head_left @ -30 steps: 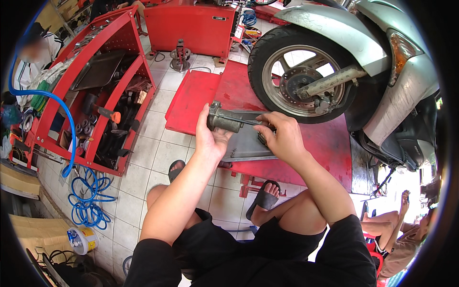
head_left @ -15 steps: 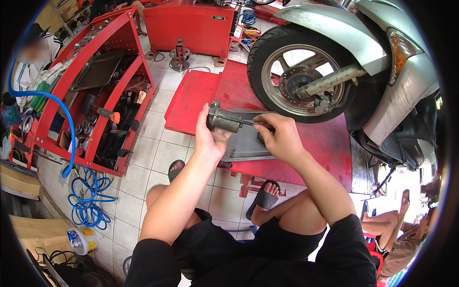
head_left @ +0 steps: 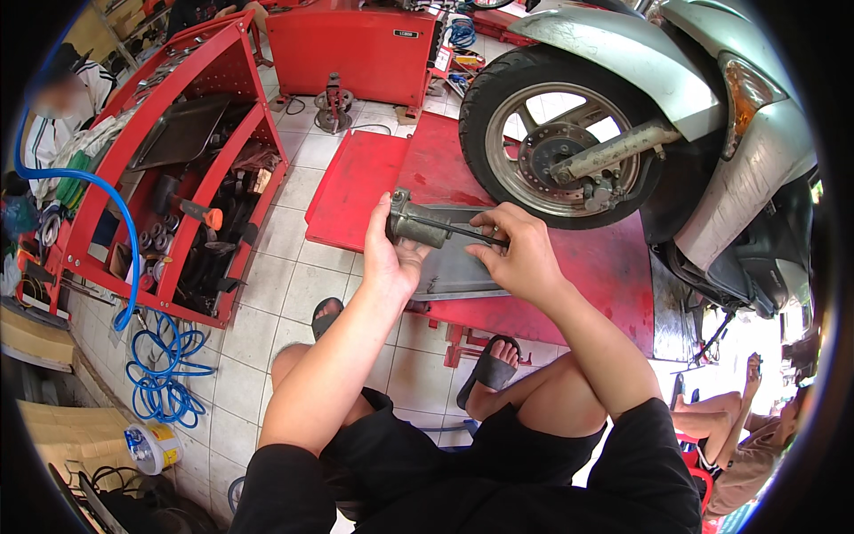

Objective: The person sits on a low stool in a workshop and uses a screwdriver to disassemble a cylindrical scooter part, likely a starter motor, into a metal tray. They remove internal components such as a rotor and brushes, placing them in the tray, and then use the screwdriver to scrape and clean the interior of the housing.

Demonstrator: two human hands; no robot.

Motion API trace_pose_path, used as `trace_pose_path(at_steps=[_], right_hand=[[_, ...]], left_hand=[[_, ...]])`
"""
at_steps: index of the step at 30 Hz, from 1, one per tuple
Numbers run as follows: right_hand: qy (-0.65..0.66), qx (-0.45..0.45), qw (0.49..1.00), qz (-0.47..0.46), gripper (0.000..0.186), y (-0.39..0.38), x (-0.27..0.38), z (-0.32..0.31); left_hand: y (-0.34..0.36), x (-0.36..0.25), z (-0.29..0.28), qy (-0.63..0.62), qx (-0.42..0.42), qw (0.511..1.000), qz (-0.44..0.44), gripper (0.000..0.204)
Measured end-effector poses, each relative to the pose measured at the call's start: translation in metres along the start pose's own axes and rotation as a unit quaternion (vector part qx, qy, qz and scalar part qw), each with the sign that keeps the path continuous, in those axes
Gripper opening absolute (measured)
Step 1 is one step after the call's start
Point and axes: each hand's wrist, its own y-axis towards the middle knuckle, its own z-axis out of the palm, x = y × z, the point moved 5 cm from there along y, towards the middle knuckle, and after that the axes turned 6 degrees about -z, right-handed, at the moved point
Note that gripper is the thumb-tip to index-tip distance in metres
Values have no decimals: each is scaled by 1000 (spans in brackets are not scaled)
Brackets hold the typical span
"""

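Observation:
A small cylindrical metal motor (head_left: 420,226), with a wider end fitting at its left, lies in my left hand (head_left: 389,254); its fingers are wrapped round it from below and the left. My right hand (head_left: 525,255) pinches a thin dark rod (head_left: 473,233) between thumb and fingers. The rod slants along the motor's side, its left end against the casing and its right end between my fingers. I cannot make out what kind of tool or bolt it is. Beneath both hands is a shallow grey metal tray (head_left: 458,271).
The tray rests on a red lift platform (head_left: 587,276), on which a silver scooter's front wheel (head_left: 556,138) stands. A red tool cart (head_left: 253,125) is at the left, a coiled blue hose (head_left: 169,374) below it. Another person (head_left: 752,449) sits at the far right.
The fingers of my right hand have shifted along the rod, and more of it now shows between them. My left hand and the motor stay in nearly the same place.

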Motion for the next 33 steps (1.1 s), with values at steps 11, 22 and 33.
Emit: trace_pose_path(at_steps=[11,22,33], right_hand=[[-2,-12,1000,-10,32,-2,-4,3],[12,18,1000,21,31,-1,-2,4],[28,19,999,35,31,-4,-9,6]], left_hand=[[-2,0,2,-6,1,1000,5,42],[-1,-1,-1,-11,8,1000,-3,42],[-2,0,1,-11,-3,1000,1,41]])
